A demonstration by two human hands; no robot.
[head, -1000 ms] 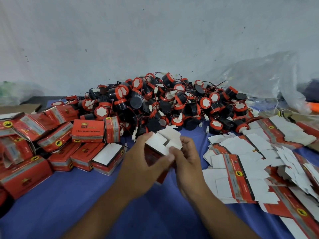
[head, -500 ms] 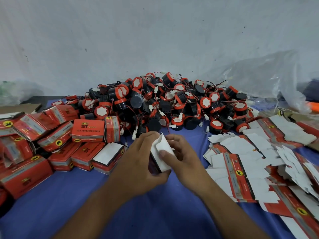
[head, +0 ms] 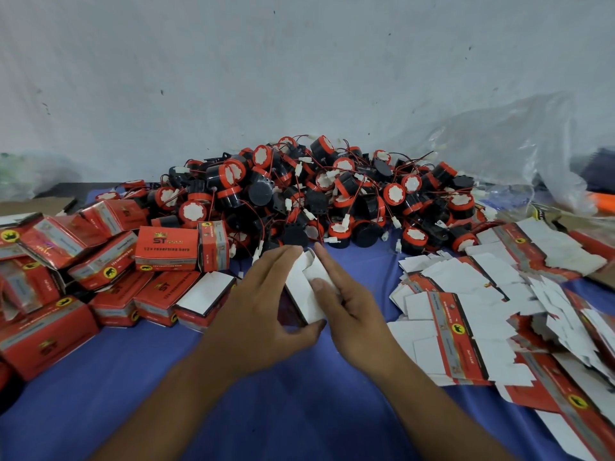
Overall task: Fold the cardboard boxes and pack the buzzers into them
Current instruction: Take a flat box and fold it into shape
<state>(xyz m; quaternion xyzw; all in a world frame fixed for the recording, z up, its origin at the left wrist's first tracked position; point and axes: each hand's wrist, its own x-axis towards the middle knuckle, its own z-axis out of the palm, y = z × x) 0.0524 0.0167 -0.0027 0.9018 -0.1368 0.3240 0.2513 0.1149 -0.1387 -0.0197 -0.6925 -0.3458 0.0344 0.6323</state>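
Box (head: 298, 294): end flaps, splayed a second ago, now lie flat. Left hand (head: 263, 307) clasps it between thumb and fingers; right hand (head: 356, 307), fingers straight, presses flaps. Closure near.

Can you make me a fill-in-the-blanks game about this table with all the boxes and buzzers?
The left hand holds a box while the right hand presses its flap, which is ____. The cloth under everything is ____. The folded boxes sit on the person's ____ side. The flat boxes lie on the person's ____ side.
Missing words: white, blue, left, right.
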